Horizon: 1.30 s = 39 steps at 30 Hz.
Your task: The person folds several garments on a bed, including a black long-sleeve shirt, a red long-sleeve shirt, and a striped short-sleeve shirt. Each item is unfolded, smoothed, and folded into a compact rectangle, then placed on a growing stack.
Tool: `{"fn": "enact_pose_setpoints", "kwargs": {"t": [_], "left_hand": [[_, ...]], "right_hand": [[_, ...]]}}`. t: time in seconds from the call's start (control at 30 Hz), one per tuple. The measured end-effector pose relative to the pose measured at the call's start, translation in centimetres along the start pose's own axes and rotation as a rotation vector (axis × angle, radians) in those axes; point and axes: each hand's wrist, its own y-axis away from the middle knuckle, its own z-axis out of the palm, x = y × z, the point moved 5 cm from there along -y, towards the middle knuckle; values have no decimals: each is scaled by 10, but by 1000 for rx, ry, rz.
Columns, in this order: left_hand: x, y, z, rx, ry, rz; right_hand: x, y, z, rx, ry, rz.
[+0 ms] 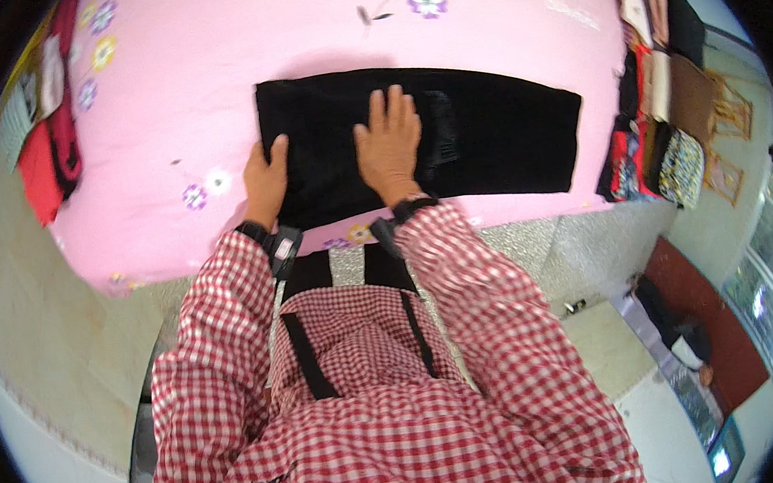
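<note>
A black garment (507,130), folded into a long flat shape, lies crosswise on a pink flowered bedsheet (165,109). My left hand (267,179) is at the garment's left edge, thumb over the cloth and fingers at or beneath the edge; whether it grips the fabric is hard to tell. Flat on the garment, left of its middle, rests my right hand (390,139), palm down and fingers pointing away from me. Just right of that hand the cloth shows a faint raised or printed patch.
Folded clothes (660,84) line the bed's right edge, and more clothes (46,159) lie at its left edge. Beyond the right side stand small wooden stools (730,109). A person (679,327) is at the lower right, near a dark red surface (728,344).
</note>
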Motion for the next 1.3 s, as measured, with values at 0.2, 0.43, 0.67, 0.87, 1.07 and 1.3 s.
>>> {"fn": "enact_pose_setpoints", "kwargs": {"t": [0.2, 0.43, 0.67, 0.87, 1.07, 1.3], "left_hand": [[35, 16, 4, 79, 48, 152], [54, 19, -7, 54, 54, 66], [44, 19, -66, 155, 38, 164], [-19, 16, -105, 37, -65, 38], [-39, -21, -89, -190, 214, -153], [-9, -67, -93, -237, 292, -110]], "right_hand": [[14, 0, -5, 146, -59, -48], [8, -10, -14, 102, -52, 75], [-41, -9, -9, 31, -215, -3], [-69, -7, -25, 33, -349, -114], [114, -18, -76, 263, -119, 236], [285, 4, -63, 33, 15, 643]]}}
